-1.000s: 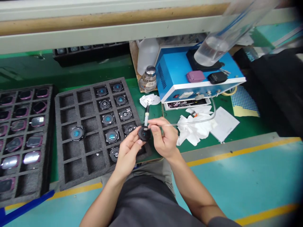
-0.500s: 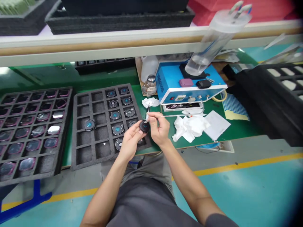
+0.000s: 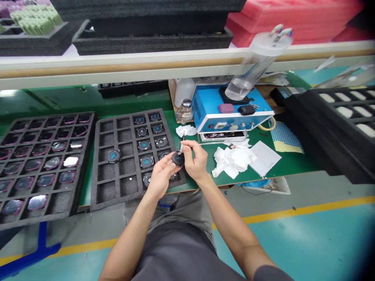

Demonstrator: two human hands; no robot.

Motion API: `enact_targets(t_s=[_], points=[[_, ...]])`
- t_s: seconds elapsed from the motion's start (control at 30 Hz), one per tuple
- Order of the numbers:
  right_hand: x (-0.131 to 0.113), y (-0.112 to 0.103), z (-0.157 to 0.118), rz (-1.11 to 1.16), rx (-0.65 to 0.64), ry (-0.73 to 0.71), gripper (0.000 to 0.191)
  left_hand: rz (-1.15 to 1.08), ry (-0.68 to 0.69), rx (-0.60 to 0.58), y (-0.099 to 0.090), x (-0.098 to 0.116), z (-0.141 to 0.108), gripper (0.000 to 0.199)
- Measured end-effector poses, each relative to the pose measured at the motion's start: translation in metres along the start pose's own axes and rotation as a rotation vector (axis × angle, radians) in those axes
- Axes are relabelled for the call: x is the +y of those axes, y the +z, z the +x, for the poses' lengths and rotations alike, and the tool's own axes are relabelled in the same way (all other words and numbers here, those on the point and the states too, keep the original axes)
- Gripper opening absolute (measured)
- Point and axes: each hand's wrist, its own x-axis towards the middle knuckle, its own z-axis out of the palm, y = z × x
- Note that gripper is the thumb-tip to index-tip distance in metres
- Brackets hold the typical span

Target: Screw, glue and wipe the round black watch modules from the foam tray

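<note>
Fine work at the rim of the round watch [image 3: 178, 159], in the middle of the frame, seems best served by a level, steady face and a light touch. The left hand [image 3: 160, 177] should act as the rest, gripping by the edge so that no fingertip smears the screen, which shows small blue marks. The right hand [image 3: 195, 162] would do well to brace against the left, moving from the fingertips rather than the wrist, with slack left in the thin tube [image 3: 215, 143] so that it does not tug

As for the fingers, the left ones are curled part way, with the watch pinched at its lower-left edge between thumb and fingers. The right thumb and forefinger are drawn together around the end of the tube at the watch's upper right, the other fingers folded in. A slim dark piece [image 3: 183, 137] shows just above those fingertips; whether it is held or lies on the bench, I cannot tell, nor whether anything in the right hand touches the face. Left of centre, the foam tray [image 3: 94, 171] holds similar watches in its 2 right columns and 1 in its left column
</note>
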Motion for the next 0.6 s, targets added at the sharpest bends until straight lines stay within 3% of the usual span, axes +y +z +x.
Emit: enact_targets(t_s=[0.6], points=[[-0.012,-0.02,0.007,-0.043,-0.096,-0.023,0.013,-0.004,-0.065,-0.028,-0.001,0.001,-0.001,0.037]])
